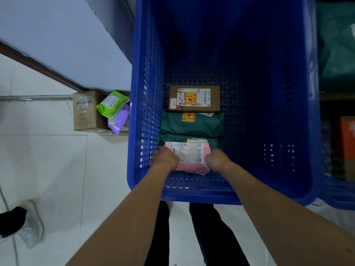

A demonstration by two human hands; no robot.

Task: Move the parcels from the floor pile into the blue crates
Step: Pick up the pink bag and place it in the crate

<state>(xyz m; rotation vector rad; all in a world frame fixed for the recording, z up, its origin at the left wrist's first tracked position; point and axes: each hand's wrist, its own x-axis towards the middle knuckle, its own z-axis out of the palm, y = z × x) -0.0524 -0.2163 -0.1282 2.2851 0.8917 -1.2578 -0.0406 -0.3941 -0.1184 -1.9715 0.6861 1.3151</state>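
Both my arms reach down into a deep blue crate (269, 112). My left hand (164, 158) and my right hand (218, 160) grip the two ends of a pink parcel (189, 155) with a white label, near the crate's front wall. Beyond it lie two dark green bag parcels (192, 124), and a brown box (194, 98) with a yellow and red sticker sits farthest back. On the floor left of the crate a brown carton (85, 110), a green pouch (111, 102) and a purple pouch (119, 120) form a small pile.
A grey wall with a dark skirting (38, 66) runs along the left. A person's shoe (30, 235) stands on the white tiles at lower left. A second blue crate (338, 196) and shelving with an orange box (347, 139) are on the right.
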